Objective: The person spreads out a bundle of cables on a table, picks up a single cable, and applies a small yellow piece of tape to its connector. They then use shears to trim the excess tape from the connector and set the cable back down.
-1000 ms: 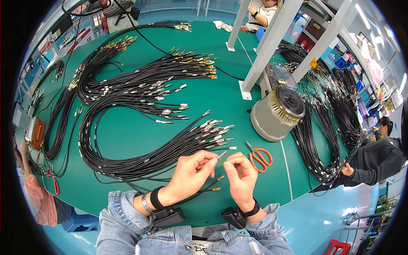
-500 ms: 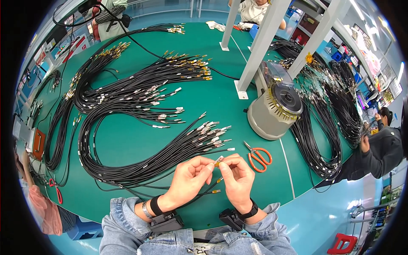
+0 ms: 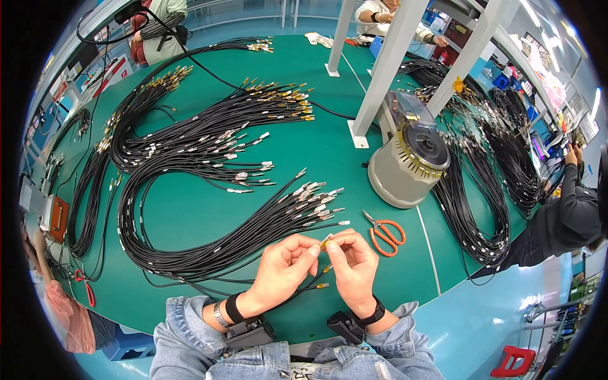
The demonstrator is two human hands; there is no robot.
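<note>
My left hand and my right hand meet above the near part of the green table, fingertips pinched together. Between them is a small yellow-and-white cable end, mostly covered by the fingers. Two yellow-tipped cable ends, one being a yellow connector, show just below, between my wrists. Beyond my left hand fans a thick bundle of black cables with white-tagged ends. To the right of my right hand lie orange-handled scissors, their blades pointing away from me.
A round grey machine stands by white metal posts. More black cables lie at left and far left, others at right. Red-handled scissors rest near the left edge. Co-workers are around the table.
My hands stay almost in place, while the small piece between my fingertips has turned slightly. The co-worker at the back has spread their arms; the one at right has raised a hand.
</note>
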